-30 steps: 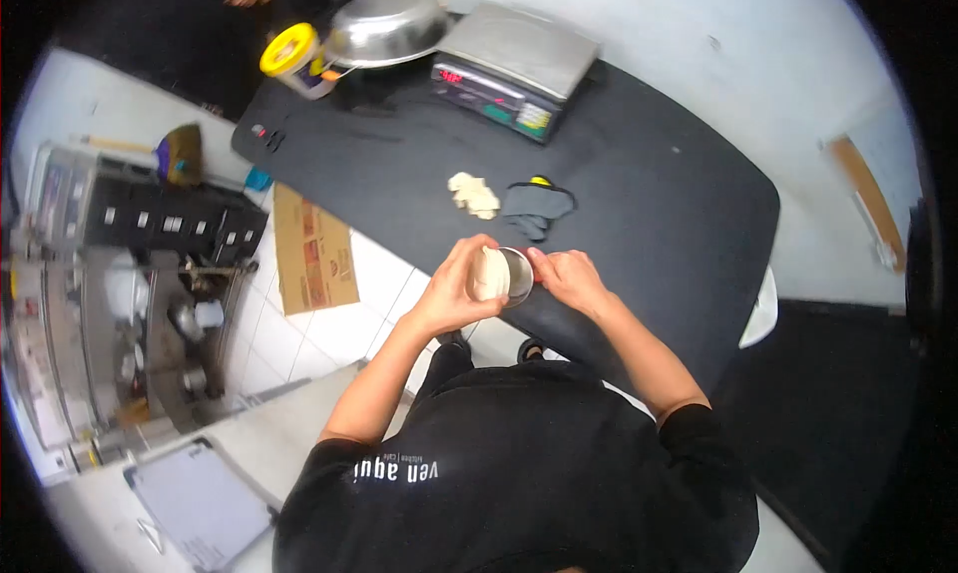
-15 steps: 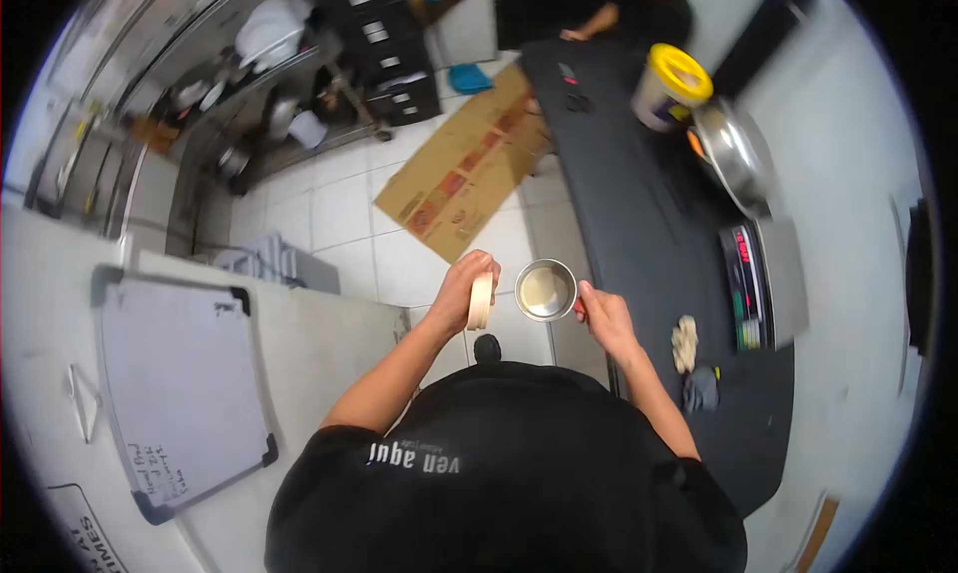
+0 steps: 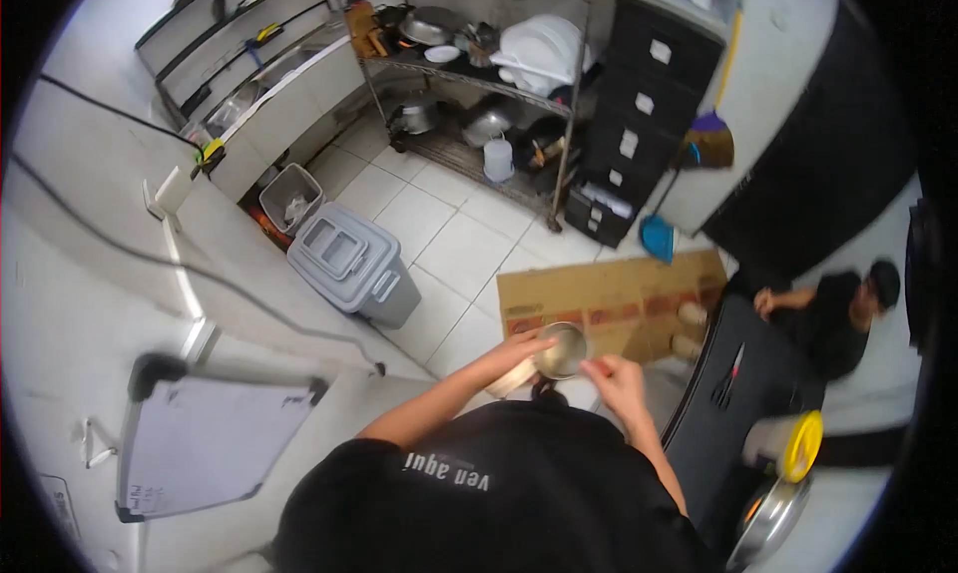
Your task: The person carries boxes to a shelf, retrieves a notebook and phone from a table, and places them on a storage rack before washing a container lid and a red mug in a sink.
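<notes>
A round metal cup (image 3: 564,350) hangs in front of my chest, its open mouth turned up toward me. My right hand (image 3: 616,381) is closed on the cup's handle at its right side. My left hand (image 3: 521,353) reaches the cup's left rim with its fingers, while a pale cream disc-like thing with a layered edge (image 3: 513,378) is gripped under its palm. The fingers of my left hand partly cover this pale thing.
Cardboard (image 3: 619,293) lies on the tiled floor ahead. A grey lidded bin (image 3: 344,259) stands left. On the right, a dark table (image 3: 689,453) carries scissors (image 3: 730,378) and a yellow-lidded tub (image 3: 788,445); a person (image 3: 838,318) sits beyond it. Shelves (image 3: 469,69) hold cookware.
My view has swung left, bringing the shelves and bin into sight. The cup and the pale thing, apart before, now come together, with my left fingers at the cup's rim.
</notes>
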A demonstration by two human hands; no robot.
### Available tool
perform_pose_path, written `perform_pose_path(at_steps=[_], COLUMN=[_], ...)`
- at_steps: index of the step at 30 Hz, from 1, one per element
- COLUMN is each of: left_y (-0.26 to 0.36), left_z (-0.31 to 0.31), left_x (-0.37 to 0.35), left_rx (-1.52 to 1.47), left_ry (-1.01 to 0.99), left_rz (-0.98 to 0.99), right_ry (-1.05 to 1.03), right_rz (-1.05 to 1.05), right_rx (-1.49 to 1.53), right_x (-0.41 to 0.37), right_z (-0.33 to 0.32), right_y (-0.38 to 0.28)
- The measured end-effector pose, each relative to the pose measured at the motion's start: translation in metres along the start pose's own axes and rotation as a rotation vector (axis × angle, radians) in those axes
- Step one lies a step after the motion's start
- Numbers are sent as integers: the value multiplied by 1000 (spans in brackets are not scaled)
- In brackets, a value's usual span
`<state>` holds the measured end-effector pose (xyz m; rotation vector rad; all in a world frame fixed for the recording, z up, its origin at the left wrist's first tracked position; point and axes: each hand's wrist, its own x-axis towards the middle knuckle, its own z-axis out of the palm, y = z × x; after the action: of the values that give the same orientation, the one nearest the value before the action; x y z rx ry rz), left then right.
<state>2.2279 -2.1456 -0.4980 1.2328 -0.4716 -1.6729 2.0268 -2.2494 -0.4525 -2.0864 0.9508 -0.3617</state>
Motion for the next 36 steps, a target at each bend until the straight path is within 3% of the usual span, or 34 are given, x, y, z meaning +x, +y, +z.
perform_pose_path(at_steps=[3, 7, 8, 10, 12, 15, 19, 22, 24, 26, 27, 28, 30, 32, 34, 36], left_y=[94, 153, 165, 179, 187, 218, 259, 311, 339, 378, 388, 405, 444, 487, 512, 544], left_z=[-24, -66, -79, -102, -136, -198, -286, -375, -429, -480, -514, -543, -601, -651, -720, -776], left_x=[18, 50, 55, 61, 69, 75, 92, 112, 135, 149, 159, 165, 176, 185, 202, 199], left_rx=[-13, -54, -73, -117, -191, -195, -283, -204, -199, -122, -12, -15, -67, -72, 207, 330], left_ry=[145, 340, 401, 508, 704, 893, 937, 975, 965, 914, 931, 940, 897, 882, 937, 1016], left_rz=[-2, 247, 293, 353, 325, 288, 377, 383, 409, 354, 338, 334, 291, 243, 368, 329], right_ry=[-137, -437, -474, -554, -642, -795, -953, -879, -936, -864, -886, -895, -474, -545, -672, -679], right_rz=[-233, -307, -336, -602, -666, -921, -913, -902, -879, -896, -747, -750, -1066, -1118, -1249, -1242], right_rx=[27, -38, -42, -81, -81, -53, -75, -7, -91, -151, -98, -93, -33, -53, -80, -104], right_x=[130, 282, 314, 371, 420, 494, 577, 655, 713, 766, 787, 808, 851, 898, 951, 1005], right_z=[-18, -25, -15, 8, 37, 100, 162, 204, 218, 236, 247, 262, 289, 312, 347, 398], right_y=[-23, -69, -84, -111, -138, -161, -193, -227, -247, -269, -280, -292, -315, -339, -364, -383])
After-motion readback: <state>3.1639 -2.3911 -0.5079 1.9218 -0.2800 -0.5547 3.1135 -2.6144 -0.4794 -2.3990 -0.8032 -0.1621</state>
